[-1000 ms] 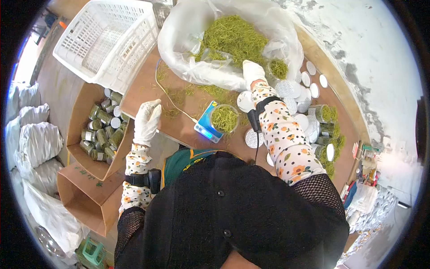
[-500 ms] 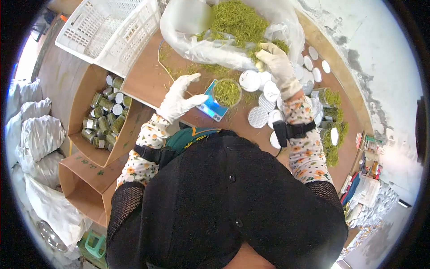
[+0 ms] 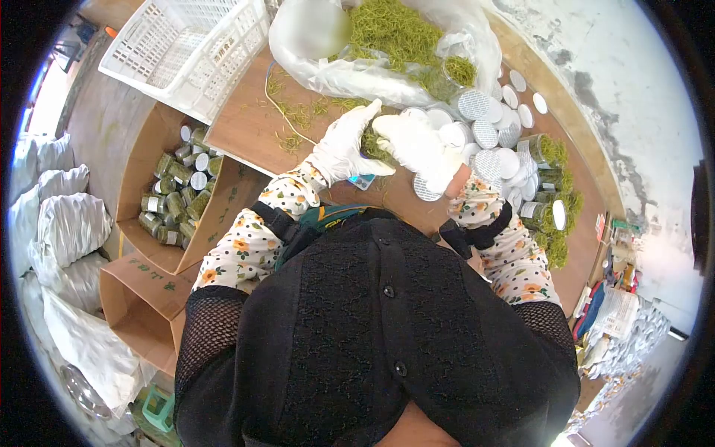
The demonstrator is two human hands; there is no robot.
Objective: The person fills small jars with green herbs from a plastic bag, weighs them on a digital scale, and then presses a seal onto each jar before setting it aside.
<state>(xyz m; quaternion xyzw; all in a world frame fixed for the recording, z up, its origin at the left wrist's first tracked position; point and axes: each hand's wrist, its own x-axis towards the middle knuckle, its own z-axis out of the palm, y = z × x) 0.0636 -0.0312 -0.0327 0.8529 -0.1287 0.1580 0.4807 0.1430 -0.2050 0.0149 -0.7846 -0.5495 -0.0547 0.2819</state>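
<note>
A clear jar of green dried strands (image 3: 369, 143) stands between my hands, mostly covered by them. My left hand (image 3: 344, 147), in a white glove, curves round its left side with thumb and fingers on either side. My right hand (image 3: 418, 145), also gloved, reaches over the jar from the right. Its fingers are bunched at the jar's mouth, and whatever they hold is hidden. Below my left thumb shows a corner of a small blue scale (image 3: 363, 181). Round white lids (image 3: 485, 134) are scattered to the right of my right hand.
An open plastic bag of green strands (image 3: 395, 33) lies at the back. Overfilled jars (image 3: 550, 179) lie along the right side. To the left are a white crate (image 3: 190, 59), a carton (image 3: 141, 246) holding filled jars, and another carton (image 3: 138, 305).
My right hand has come from the bag, leftward and down, to the jar. My left hand has moved right and closed round the jar, now covering most of the scale.
</note>
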